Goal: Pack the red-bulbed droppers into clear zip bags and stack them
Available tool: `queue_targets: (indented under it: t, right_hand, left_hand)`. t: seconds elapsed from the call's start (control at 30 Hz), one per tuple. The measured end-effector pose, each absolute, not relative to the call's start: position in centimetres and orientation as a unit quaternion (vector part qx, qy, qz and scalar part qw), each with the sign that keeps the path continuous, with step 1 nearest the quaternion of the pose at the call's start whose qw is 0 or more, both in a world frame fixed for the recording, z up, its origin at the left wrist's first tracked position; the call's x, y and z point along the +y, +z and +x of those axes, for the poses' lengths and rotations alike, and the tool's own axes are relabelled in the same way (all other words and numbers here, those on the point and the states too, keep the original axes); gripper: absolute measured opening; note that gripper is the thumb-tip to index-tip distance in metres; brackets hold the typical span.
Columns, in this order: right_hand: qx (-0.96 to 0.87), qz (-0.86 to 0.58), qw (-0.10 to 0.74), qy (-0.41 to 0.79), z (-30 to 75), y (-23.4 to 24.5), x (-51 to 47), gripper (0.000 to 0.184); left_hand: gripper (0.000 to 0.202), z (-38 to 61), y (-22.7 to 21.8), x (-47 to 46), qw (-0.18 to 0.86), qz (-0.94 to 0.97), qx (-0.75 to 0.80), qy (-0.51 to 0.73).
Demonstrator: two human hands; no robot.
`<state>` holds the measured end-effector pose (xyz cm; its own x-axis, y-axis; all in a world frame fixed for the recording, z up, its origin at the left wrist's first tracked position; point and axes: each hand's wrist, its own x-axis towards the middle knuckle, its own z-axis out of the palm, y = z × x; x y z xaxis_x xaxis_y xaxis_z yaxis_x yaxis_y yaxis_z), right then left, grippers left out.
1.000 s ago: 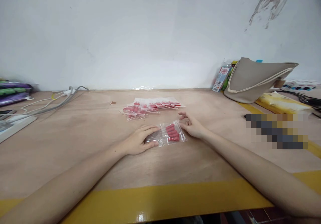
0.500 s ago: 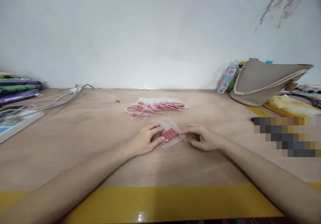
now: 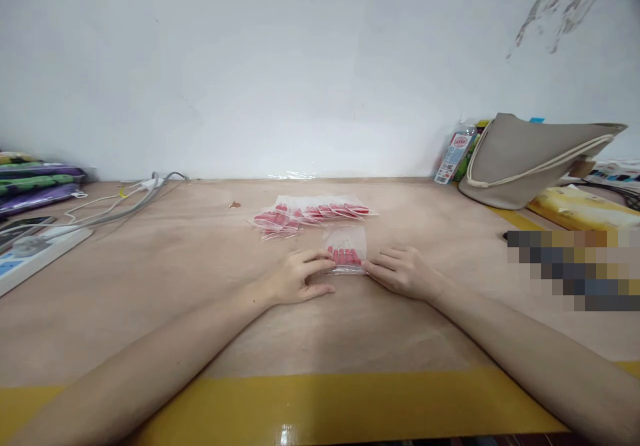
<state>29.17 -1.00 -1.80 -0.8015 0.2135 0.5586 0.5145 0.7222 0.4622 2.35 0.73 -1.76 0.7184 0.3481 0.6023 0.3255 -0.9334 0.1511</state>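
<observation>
Now, just below centre frame, the small clear plastic bag (image 3: 346, 238) of stubby red pieces (image 3: 343, 257) lies between two bare hands: left hand (image 3: 299, 278), thumb and fingers apart, at its left edge; right hand (image 3: 404, 273) at its lower-right corner, pinching or not, I can't tell. Light, even fingertip pressure should keep the film flat and the pieces lined up.
</observation>
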Motion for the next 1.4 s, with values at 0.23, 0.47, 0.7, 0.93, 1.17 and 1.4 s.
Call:
queue_targets:
  t: [0.23,0.47,0.7,0.93,1.17,1.4]
  right_hand:
    - [-0.902,-0.176,0.195,-0.344,29.2,-1.5,-0.8,0.017]
    - [-0.897,-0.226,0.199,-0.323,29.4,-2.1,-0.2,0.020]
    - [-0.886,-0.228,0.240,-0.325,29.0,-2.0,-0.3,0.016]
    - [-0.880,-0.243,0.266,-0.308,27.8,-2.1,-0.4,0.018]
    - [-0.883,-0.244,0.283,-0.283,27.5,-2.2,-0.5,0.018]
    - [-0.876,-0.246,0.291,-0.296,27.2,-1.9,-0.6,0.019]
  left_hand:
    - [0.018,2.6,-2.1,0.9,-0.048,0.930,0.172,0.320]
    - [0.018,2.5,-2.2,1.1,0.011,0.930,0.203,0.306]
    - [0.022,4.4,-2.2,1.3,0.005,0.914,0.204,0.352]
    - [0.016,8.0,-2.7,1.7,-0.089,0.914,0.181,0.352]
    - [0.024,8.2,-2.2,1.8,-0.227,0.910,0.151,0.314]
    - [0.027,7.5,-1.5,2.2,-0.283,0.904,0.117,0.297]
